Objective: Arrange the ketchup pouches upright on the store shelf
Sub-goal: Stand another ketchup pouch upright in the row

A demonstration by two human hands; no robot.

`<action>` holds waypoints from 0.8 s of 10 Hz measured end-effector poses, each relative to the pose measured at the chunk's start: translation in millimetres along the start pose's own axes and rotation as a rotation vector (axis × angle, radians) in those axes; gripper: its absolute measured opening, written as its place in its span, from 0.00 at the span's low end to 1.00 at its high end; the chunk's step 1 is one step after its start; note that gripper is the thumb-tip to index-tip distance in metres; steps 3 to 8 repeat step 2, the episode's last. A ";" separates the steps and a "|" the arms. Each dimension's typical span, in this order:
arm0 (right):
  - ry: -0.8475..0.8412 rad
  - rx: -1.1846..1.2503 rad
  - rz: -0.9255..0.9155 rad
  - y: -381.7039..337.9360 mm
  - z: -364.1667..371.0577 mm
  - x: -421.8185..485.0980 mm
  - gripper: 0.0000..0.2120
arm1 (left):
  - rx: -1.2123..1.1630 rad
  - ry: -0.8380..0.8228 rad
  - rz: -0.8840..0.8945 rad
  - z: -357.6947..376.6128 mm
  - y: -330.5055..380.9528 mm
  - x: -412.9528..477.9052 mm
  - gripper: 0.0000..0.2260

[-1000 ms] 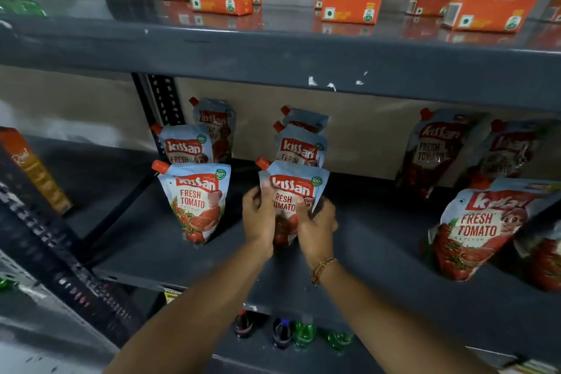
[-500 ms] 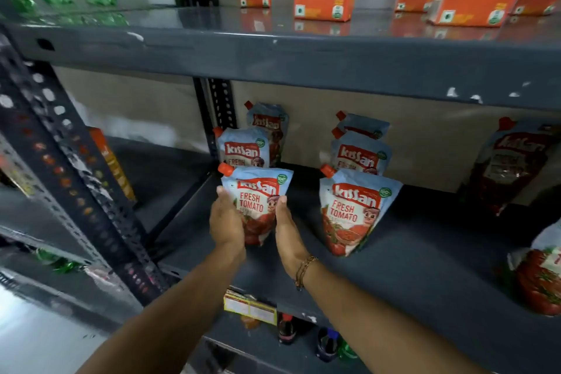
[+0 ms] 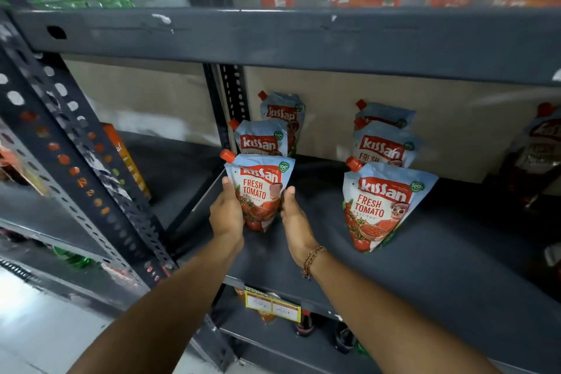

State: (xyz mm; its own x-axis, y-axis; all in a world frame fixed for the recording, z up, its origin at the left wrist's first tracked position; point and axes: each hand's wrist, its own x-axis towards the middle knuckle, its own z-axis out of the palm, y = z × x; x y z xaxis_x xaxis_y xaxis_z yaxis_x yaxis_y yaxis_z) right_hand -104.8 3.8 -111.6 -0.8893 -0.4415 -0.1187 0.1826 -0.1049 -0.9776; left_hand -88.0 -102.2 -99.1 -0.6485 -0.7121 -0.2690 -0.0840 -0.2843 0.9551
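Gripping front-left pouch (image 3: 258,194) from both sides: left hand (image 3: 226,215) on its left edge, right hand (image 3: 296,217) on its right edge. Pouch upright on shelf (image 3: 425,267), two more behind it. Second row of pouches (image 3: 382,206) stands well right.

Shop: stocked shelf (image 3: 425,267), price tags (image 3: 272,307)

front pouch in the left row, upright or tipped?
Upright. The front pouch stands on the shelf, red cap on top, left hand and right hand at its sides.
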 end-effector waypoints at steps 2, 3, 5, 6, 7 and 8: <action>0.031 -0.053 0.075 -13.5 -11.5 -17.1 0.25 | 0.006 0.063 0.082 3.1 -2.4 -17.9 0.18; 0.031 -0.053 0.075 -13.5 -11.5 -17.1 0.25 | 0.006 0.063 0.082 3.1 -2.4 -17.9 0.18; 0.031 -0.053 0.075 -13.5 -11.5 -17.1 0.25 | 0.006 0.063 0.082 3.1 -2.4 -17.9 0.18; 0.031 -0.053 0.075 -13.5 -11.5 -17.1 0.25 | 0.006 0.063 0.082 3.1 -2.4 -17.9 0.18; 0.031 -0.053 0.075 -13.5 -11.5 -17.1 0.25 | 0.006 0.063 0.082 3.1 -2.4 -17.9 0.18; 0.031 -0.053 0.075 -13.5 -11.5 -17.1 0.25 | 0.006 0.063 0.082 3.1 -2.4 -17.9 0.18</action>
